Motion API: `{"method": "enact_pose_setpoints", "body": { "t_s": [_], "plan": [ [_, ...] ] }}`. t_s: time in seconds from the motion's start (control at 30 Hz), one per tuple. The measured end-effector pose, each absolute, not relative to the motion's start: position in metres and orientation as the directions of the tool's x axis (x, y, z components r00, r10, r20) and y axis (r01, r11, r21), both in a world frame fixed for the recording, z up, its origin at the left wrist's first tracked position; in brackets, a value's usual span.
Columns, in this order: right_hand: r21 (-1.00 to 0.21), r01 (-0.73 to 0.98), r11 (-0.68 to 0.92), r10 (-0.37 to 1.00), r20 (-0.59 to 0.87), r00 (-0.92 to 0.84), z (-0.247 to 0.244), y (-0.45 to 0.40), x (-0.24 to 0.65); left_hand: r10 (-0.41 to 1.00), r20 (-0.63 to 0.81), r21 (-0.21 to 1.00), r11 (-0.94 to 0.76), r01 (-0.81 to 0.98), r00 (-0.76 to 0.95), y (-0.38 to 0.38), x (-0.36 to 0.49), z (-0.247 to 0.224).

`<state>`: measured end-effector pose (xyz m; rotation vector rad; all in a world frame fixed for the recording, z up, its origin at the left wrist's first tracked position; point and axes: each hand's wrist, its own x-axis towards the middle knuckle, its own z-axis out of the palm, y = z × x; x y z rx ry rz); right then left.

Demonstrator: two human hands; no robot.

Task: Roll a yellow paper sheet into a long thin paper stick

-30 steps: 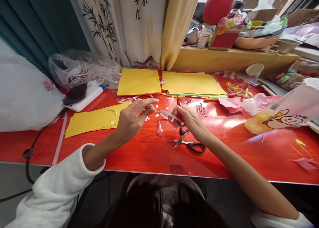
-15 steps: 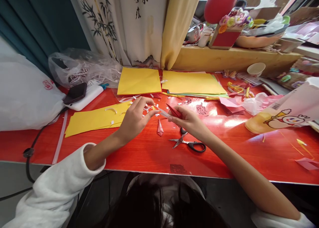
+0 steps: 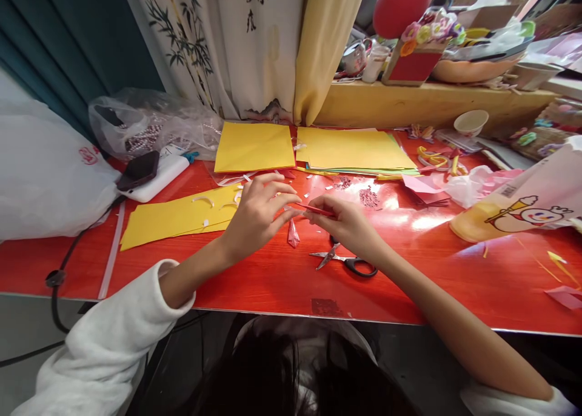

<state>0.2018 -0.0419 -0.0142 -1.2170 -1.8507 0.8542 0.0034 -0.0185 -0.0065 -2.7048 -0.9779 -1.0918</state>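
The right hand (image 3: 349, 224) pinches a thin red paper (image 3: 318, 210) over the middle of the red worktop (image 3: 268, 282). The left hand (image 3: 255, 214) is by its tip, but I can't tell if it grips it. Black scissors (image 3: 335, 259) lie open near the front edge.

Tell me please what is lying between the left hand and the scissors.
A small, pointed pink folded piece lies on the red table between the left hand and the scissors; the head view shows this.
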Motion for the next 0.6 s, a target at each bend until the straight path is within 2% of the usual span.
{"method": "enact_pose_setpoints", "body": {
  "t_s": [0.13, 0.4, 0.6],
  "plan": [
    [-0.821, 0.446, 0.356, 0.924, 0.240, -0.296, -0.018, -0.044, 0.198, 0.535, 0.604, 0.152, -0.805, 0.574, 0.590, -0.023, 0.008, -0.011],
    [-0.804, 0.463, 0.372, 0.921, 0.257, -0.294, -0.016, -0.047, 0.197, 0.513, 0.624, 0.099, -0.801, 0.591, 0.590, -0.022, 0.009, -0.015],
    [-0.834, 0.448, 0.321, 0.937, 0.210, -0.280, -0.014, -0.046, 0.198, 0.415, 0.718, -0.087, -0.744, 0.663, 0.559, -0.027, 0.012, -0.020]
  ]
}}
